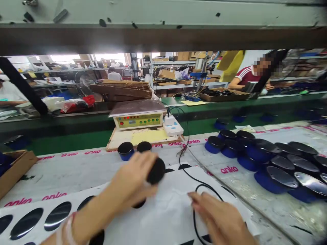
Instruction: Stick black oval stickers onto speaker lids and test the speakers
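Note:
My left hand (pixel 133 182) is closed round a small round black-topped speaker (pixel 156 171), holding it just above a white sheet (pixel 166 211) that carries glossy black oval stickers (pixel 27 223). My right hand (pixel 217 217) rests on the same sheet to the right, beside a black cable (pixel 204 187); its fingers are blurred. Two more small blue-and-black speakers (pixel 125 150) stand just beyond the left hand.
A yellow-faced control box (pixel 139 120) with a white power strip (pixel 173 127) stands behind on a board. Several blue speakers with black tops (pixel 265 158) are piled at the right. A cardboard box (pixel 15 168) sits at left. Other people work beyond the green conveyor (pixel 76 137).

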The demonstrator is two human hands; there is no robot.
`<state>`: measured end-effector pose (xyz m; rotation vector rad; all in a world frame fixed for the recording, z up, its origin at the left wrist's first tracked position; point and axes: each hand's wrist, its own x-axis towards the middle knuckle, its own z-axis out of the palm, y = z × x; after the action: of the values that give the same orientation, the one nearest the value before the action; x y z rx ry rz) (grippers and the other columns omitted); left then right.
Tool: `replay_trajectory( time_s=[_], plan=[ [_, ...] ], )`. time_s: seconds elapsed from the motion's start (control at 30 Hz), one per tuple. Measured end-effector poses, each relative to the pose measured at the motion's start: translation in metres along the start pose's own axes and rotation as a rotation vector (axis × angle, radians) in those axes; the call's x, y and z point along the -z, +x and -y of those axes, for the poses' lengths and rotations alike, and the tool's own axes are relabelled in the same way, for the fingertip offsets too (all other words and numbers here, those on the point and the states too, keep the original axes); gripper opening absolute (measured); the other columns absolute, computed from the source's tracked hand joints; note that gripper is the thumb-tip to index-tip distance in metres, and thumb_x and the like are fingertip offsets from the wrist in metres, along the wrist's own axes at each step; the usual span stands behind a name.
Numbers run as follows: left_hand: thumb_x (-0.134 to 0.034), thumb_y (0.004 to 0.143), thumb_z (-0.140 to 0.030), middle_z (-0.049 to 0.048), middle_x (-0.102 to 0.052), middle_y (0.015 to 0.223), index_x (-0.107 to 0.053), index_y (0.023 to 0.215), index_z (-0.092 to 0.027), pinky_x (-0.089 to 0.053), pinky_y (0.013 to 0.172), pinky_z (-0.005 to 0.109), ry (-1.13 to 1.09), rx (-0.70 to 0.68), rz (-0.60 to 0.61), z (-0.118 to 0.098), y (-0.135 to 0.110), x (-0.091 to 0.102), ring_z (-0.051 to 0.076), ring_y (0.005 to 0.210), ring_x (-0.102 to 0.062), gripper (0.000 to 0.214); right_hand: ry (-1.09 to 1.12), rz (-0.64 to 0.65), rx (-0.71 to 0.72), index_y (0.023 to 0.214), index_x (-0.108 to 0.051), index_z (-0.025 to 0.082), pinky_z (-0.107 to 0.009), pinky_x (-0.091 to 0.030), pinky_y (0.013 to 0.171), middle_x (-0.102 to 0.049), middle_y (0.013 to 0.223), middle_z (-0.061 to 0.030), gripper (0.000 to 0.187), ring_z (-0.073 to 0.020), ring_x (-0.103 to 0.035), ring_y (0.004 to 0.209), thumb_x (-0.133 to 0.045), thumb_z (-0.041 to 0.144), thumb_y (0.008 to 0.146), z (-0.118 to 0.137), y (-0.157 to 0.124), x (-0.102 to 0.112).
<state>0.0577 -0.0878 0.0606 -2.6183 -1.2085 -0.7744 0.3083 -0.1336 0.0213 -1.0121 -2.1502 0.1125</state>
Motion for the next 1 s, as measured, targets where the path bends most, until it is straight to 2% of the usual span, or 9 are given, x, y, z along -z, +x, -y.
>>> replay_trajectory(
  time_s=[0.17, 0.27, 0.37, 0.47, 0.57, 0.67, 0.73, 0.83, 1.0],
  plan=[
    [-0.068, 0.077, -0.040, 0.0125, -0.060, 0.122, -0.049, 0.124, -0.019, -0.041, 0.102, 0.048, -0.075, 0.161, 0.085, 0.026, 0.050, -0.037, 0.031, 0.113, -0.056, 0.055, -0.411, 0.053, -0.637, 0.078, -0.050, 0.020, -0.030, -0.043, 0.051, -0.062, 0.067, -0.0052, 0.038, -0.0201, -0.062, 0.056, -0.027, 0.044, 0.096, -0.088, 0.044, 0.037],
    [-0.071, 0.075, -0.038, 0.0153, -0.065, 0.112, -0.056, 0.116, -0.015, -0.027, 0.109, 0.055, -0.068, 0.165, 0.135, 0.032, 0.064, -0.063, 0.034, 0.112, -0.056, 0.049, -0.483, 0.111, -0.719, 0.079, -0.050, 0.019, -0.029, -0.037, 0.050, -0.062, 0.077, -0.0078, 0.030, -0.0219, -0.061, 0.058, -0.055, 0.048, 0.083, -0.134, 0.077, 0.046],
    [-0.069, 0.077, -0.035, 0.0205, -0.061, 0.116, -0.056, 0.119, -0.010, -0.023, 0.108, 0.062, -0.077, 0.244, 0.143, 0.040, 0.066, -0.073, 0.039, 0.119, -0.050, 0.050, -0.483, 0.188, -0.722, 0.072, -0.049, 0.020, -0.027, -0.035, 0.051, -0.062, 0.073, -0.0062, 0.028, -0.0230, -0.061, 0.063, -0.072, 0.036, 0.069, -0.148, 0.097, 0.050],
    [-0.064, 0.082, -0.038, 0.0199, -0.044, 0.140, -0.042, 0.136, -0.016, -0.026, 0.109, 0.059, -0.121, 0.277, 0.135, 0.031, 0.054, -0.055, 0.036, 0.133, -0.036, 0.063, -0.470, 0.182, -0.700, 0.077, -0.049, 0.020, -0.027, -0.035, 0.050, -0.061, 0.068, -0.0036, 0.028, -0.0212, -0.058, 0.060, -0.066, 0.042, 0.074, -0.116, 0.098, 0.053],
    [-0.065, 0.079, -0.051, 0.0111, -0.027, 0.152, -0.026, 0.145, -0.030, -0.037, 0.107, 0.045, -0.587, 0.269, 0.159, -0.004, 0.034, -0.019, 0.029, 0.137, -0.032, 0.079, -0.206, 0.181, -0.507, 0.091, -0.052, 0.021, -0.025, -0.041, 0.049, -0.061, 0.067, 0.0009, 0.039, -0.0157, -0.056, 0.055, -0.058, 0.058, 0.080, -0.050, 0.088, 0.053],
    [-0.076, 0.069, -0.050, 0.0098, -0.047, 0.138, -0.038, 0.137, -0.031, -0.044, 0.098, 0.040, -1.338, 0.459, 0.233, -0.040, 0.008, 0.018, 0.028, 0.120, -0.052, 0.081, 0.029, 0.162, -0.087, 0.096, -0.054, 0.021, -0.023, -0.044, 0.044, -0.061, 0.068, 0.0007, 0.040, -0.0135, -0.057, 0.052, -0.050, 0.060, 0.086, 0.013, 0.076, 0.047],
    [-0.079, 0.067, -0.047, 0.0085, -0.063, 0.115, -0.051, 0.125, -0.025, -0.049, 0.088, 0.035, -1.592, 0.646, 0.235, -0.053, -0.010, 0.036, 0.025, 0.101, -0.063, 0.067, -0.026, 0.052, 0.127, 0.095, -0.055, 0.020, -0.024, -0.049, 0.051, -0.065, 0.079, -0.0048, 0.037, -0.0157, -0.063, 0.062, -0.039, 0.053, 0.094, 0.037, 0.070, 0.040],
    [-0.075, 0.074, -0.041, 0.0077, -0.069, 0.098, -0.061, 0.111, -0.020, -0.051, 0.081, 0.034, -1.877, 0.849, 0.023, -0.057, -0.037, 0.047, 0.021, 0.088, -0.066, 0.045, -0.072, -0.061, 0.258, 0.098, -0.056, 0.021, -0.024, -0.051, 0.064, -0.065, 0.091, -0.0077, 0.030, -0.0173, -0.066, 0.082, -0.027, 0.031, 0.100, 0.049, 0.063, 0.025],
    [-0.074, 0.076, -0.032, 0.0056, -0.071, 0.097, -0.070, 0.101, -0.022, -0.050, 0.090, 0.040, -2.208, 1.034, -0.298, -0.060, -0.066, 0.037, 0.024, 0.091, -0.068, 0.027, 0.009, 0.013, 0.339, 0.092, -0.054, 0.020, -0.025, -0.044, 0.055, -0.057, 0.070, -0.0021, 0.023, -0.0147, -0.058, 0.062, -0.032, 0.019, 0.099, 0.059, 0.056, -0.003]
  ],
)
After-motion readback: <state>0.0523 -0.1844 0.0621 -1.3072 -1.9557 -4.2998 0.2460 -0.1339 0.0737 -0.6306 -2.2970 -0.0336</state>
